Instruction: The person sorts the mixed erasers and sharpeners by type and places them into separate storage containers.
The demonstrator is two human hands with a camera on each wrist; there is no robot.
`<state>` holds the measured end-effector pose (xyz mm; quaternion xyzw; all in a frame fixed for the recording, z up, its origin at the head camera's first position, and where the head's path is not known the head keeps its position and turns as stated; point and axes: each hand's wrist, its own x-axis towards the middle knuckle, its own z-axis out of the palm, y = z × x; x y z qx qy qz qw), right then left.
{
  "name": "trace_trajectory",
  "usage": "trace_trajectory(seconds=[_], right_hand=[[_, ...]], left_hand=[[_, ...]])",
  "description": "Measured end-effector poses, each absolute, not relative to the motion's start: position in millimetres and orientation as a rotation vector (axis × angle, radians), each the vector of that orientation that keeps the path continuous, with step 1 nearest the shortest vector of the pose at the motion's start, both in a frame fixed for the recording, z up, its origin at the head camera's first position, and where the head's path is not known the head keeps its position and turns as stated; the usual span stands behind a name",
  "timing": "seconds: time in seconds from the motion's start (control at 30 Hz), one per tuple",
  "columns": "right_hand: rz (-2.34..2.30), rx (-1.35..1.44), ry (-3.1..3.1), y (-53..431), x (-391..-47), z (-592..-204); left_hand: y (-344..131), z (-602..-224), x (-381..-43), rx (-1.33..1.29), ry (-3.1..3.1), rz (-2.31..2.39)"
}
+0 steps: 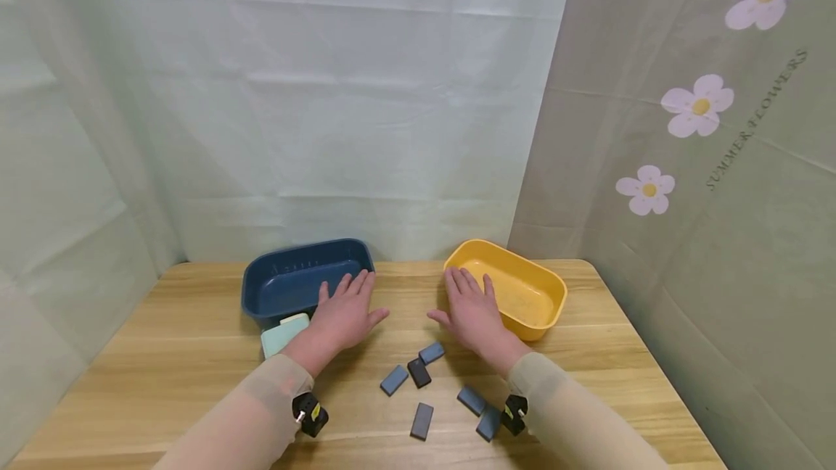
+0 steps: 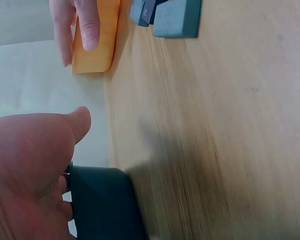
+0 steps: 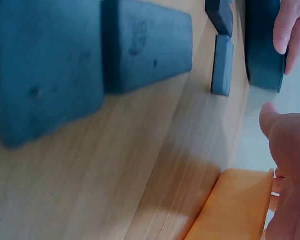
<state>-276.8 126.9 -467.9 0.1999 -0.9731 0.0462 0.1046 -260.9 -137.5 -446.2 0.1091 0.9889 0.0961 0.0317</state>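
Note:
My left hand (image 1: 344, 314) reaches over the near right rim of a dark blue plastic basin (image 1: 300, 285), its fingers straight and spread. Likewise, my right hand (image 1: 473, 314) extends over the near left rim of a yellow plastic basin (image 1: 522, 290), thumb out to the side. Neither hand holds anything. In the left wrist view, the left thumb (image 2: 80, 125) points away from the blue basin's wall. Between the forearms lie several small rectangular blocks: a blue-grey block (image 1: 394, 381), a black block (image 1: 419, 373) and a grey block (image 1: 421, 421) among them.
Beside the blue basin's near side lies a mint-green flat piece (image 1: 284, 336), with a cream one partly under it. Two blue-grey blocks (image 1: 471, 400) lie close to the right wrist. Pale curtains (image 1: 366, 129) stand behind the wooden table (image 1: 163, 354).

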Motion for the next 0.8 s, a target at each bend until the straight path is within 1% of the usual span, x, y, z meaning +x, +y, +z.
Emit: trace_trajectory(seconds=[0.23, 0.8], right_hand=[[0.170, 0.667, -2.859, 124, -278, -473], [0.219, 0.896, -2.885, 141, -283, -468]], left_hand=[[-136, -449, -262, 0.313, 3.047, 0.305], [-133, -454, -265, 0.468, 3.044, 0.291]])
